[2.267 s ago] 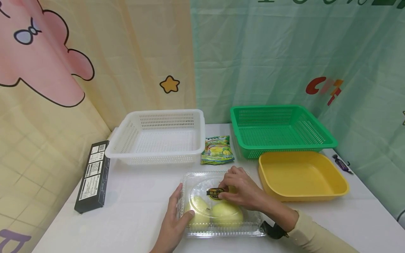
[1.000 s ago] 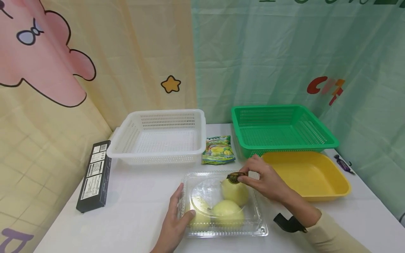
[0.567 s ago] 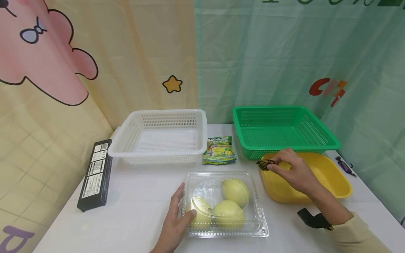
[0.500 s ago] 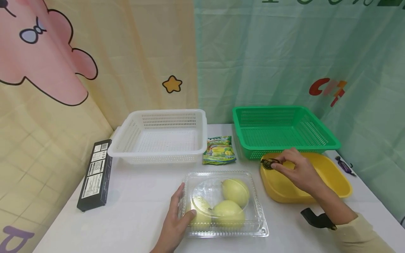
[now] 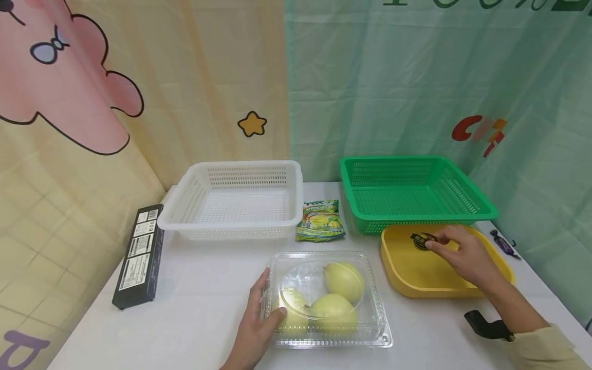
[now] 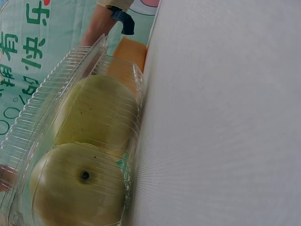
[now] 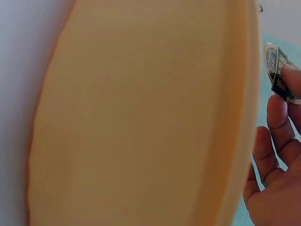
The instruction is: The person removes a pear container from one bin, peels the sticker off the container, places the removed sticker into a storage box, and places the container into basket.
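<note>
A clear plastic clamshell box [image 5: 333,336] with three pale yellow-green pears [image 5: 344,281] stands on the white table, its lid down. My left hand [image 5: 252,324] holds the box's left side, thumb over the lid edge and fingers along the wall. In the left wrist view, two pears [image 6: 94,113] show through the ribbed plastic wall. Thumb and fingertips of my right hand [image 5: 467,257] pinch a black and gold sticker label [image 5: 420,241] above the yellow basin [image 5: 416,288]. The right wrist view shows the label [image 7: 278,77] folded, partly behind the thumb.
At the back stand a white perforated basket [image 5: 228,226] and a green one [image 5: 416,218], with a green-yellow snack packet [image 5: 320,221] between them. A long black box [image 5: 139,257] lies at left. A purple-wrapped candy [image 5: 504,243] is near the right edge.
My right hand has lifted the label off the lid and carried it rightward over the yellow basin. The left hand and the box stay almost where they were.
</note>
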The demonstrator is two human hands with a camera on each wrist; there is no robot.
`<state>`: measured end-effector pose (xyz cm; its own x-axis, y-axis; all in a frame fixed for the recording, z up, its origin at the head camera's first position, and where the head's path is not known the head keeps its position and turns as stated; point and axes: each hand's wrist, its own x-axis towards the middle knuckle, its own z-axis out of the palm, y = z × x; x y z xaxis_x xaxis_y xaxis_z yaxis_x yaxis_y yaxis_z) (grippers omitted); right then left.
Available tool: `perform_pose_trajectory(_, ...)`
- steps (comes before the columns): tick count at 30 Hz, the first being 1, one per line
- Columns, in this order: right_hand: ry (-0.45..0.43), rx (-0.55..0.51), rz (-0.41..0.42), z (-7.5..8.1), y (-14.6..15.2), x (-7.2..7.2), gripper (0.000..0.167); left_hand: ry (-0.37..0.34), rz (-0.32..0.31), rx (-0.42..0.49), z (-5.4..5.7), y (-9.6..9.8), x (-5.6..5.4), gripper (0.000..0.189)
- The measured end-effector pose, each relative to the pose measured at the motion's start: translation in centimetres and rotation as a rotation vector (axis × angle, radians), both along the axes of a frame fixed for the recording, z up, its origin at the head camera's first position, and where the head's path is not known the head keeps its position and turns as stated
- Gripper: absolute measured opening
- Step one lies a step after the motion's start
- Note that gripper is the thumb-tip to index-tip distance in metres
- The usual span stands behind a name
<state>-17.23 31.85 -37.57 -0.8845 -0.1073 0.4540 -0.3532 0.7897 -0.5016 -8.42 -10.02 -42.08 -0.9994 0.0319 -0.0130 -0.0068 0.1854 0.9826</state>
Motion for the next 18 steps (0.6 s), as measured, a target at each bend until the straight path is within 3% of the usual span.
perform_pose_trajectory(13, -0.174, 0.077, -0.097, -1.2, 3.1, -0.3, 0.019, 0.003, -0.002, -0.011, 0.1, 0.0, 0.0, 0.077)
perform_pose_trajectory(18, -0.251, 0.096, -0.098, -1.3, 3.6, -0.5, 0.025, -0.009, 0.004, -0.005, -0.1, 0.1, 0.0, 0.077)
